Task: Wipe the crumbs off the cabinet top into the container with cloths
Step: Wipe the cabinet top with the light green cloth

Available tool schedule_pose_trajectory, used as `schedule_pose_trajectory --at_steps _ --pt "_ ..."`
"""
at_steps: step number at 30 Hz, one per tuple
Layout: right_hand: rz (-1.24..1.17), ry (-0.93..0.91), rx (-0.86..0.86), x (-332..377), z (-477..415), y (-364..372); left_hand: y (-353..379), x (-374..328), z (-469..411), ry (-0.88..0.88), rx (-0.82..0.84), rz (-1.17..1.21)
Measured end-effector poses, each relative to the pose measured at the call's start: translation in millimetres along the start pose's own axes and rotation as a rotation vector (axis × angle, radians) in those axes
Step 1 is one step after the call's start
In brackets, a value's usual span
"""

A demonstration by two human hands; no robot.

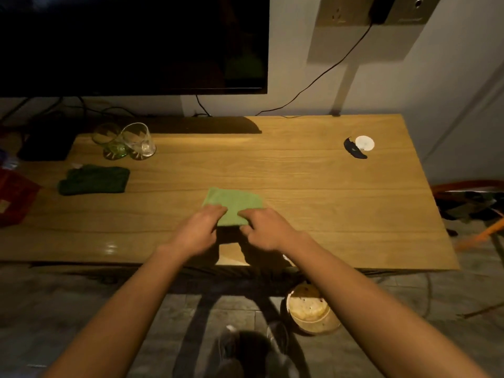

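A folded light green cloth [233, 203] lies flat near the middle of the wooden cabinet top [300, 192]. My left hand [199, 230] pinches its near left corner with curled fingers. My right hand [266, 229] pinches its near right corner the same way. A dark green cloth [94, 180] lies folded at the left of the top. On the floor below the cabinet's front edge stands a round container [311, 309] with pale scraps in it, partly behind my right forearm. I cannot make out crumbs on the wood.
Two glasses [126, 141] lie tipped at the back left. A white disc with a black curved piece [358, 145] sits at the back right. A dark screen [131, 42] hangs on the wall behind, with cables below it. A red packet [13, 197] lies at the left edge.
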State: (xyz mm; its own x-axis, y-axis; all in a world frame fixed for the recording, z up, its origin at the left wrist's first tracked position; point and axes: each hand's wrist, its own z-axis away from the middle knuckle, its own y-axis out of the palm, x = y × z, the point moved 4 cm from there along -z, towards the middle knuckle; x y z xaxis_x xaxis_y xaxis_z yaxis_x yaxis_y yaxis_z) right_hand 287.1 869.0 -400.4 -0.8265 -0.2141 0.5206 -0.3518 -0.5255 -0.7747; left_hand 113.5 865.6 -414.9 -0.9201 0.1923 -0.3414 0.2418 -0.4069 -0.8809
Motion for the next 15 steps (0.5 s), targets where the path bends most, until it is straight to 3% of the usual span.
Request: schedule_pose_trajectory --at_steps 4,6,9,15 --pt "0.13 -0.049 0.12 6 7 64 66 24 41 -0.118 0.274 -0.181" --pt "0.139 -0.059 0.009 6 2 84 81 27 45 -0.168 0.184 -0.128" --pt "0.227 -0.034 -0.079 6 -9 111 90 18 35 -0.087 0.046 -0.066" --pt "0.331 0.003 -0.148 10 -5 140 109 20 33 -0.082 0.001 -0.069"
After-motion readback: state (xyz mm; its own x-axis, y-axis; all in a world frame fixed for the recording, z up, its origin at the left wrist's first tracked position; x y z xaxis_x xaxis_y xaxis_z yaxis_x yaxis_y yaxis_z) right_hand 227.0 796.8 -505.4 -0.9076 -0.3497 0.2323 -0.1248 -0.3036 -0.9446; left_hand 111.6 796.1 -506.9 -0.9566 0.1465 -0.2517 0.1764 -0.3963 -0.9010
